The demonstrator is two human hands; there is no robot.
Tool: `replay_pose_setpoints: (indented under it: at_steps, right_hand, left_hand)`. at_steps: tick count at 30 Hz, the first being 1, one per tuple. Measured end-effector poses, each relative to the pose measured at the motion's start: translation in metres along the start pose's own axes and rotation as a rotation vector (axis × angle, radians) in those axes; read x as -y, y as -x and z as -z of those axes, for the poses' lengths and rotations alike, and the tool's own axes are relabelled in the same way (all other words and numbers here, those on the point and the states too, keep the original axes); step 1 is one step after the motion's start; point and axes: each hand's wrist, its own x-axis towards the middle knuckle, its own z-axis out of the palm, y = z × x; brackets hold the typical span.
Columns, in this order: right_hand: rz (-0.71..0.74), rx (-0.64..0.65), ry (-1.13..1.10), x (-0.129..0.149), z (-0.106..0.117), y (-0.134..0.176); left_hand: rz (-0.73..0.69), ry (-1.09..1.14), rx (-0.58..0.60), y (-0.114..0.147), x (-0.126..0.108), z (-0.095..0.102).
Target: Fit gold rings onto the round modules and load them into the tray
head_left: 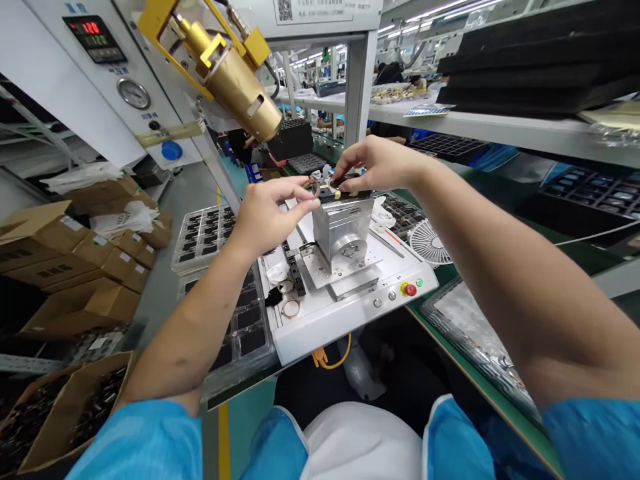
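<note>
As far as shows from the head view, looks partway through a piece of work with small rings. Holds one thin ring [318, 189] in the left hand [267, 212], pinched narrowly between thumb and fingers, just beside the black top plate [357, 196] of a metal block [331, 233]. With the right hand [373, 163], reaches over that same plate, with thumb and fingertips bunched near a small dark piece [341, 181]; cannot tell whether gripping it or only touching it.

As for progress, seems to be at a middle step, with the thin ring in hand and not laid on the block. Further down, to the left on the white machine base [320, 327], shows two loose rings [291, 316], perhaps waiting, perhaps finished; impossible to say which. In the held ring, looks brownish, round and open in the middle, but too small and too covered by fingers to show finer marks.
</note>
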Motion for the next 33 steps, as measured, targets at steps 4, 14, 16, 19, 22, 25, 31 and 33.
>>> replay_pose_setpoints:
  at_steps: [4,14,16,19,22,25,31,33]
  right_hand:
    - [0.059,-0.016,-0.086,-0.001,-0.004,0.002]
    - [0.011,-0.514,-0.471,-0.017,-0.007,0.031]
    - [-0.035,-0.530,-0.507,-0.015,-0.008,0.060]
    - [-0.153,-0.529,-0.562,-0.016,-0.016,0.120]
    - [-0.396,-0.463,-0.600,-0.027,-0.041,0.189]
    - [-0.718,-0.342,-0.532,-0.040,-0.080,0.251]
    - [-0.869,-0.014,-0.292,-0.035,-0.152,0.305]
    - [-0.837,0.019,-0.233,-0.031,-0.165,0.307]
  left_hand:
    - [-0.058,-0.103,0.060,-0.035,-0.008,-0.005]
    - [0.026,-0.294,0.372,-0.069,-0.020,-0.038]
    - [0.031,-0.343,0.403,-0.067,-0.023,-0.046]
    - [0.010,-0.326,0.426,-0.051,-0.020,-0.048]
    - [-0.049,-0.297,0.423,-0.037,-0.009,-0.045]
    - [-0.070,-0.284,0.442,-0.033,0.000,-0.042]
    - [-0.126,-0.155,0.208,0.012,-0.013,-0.035]
    - [-0.136,-0.054,0.129,0.050,-0.018,-0.036]
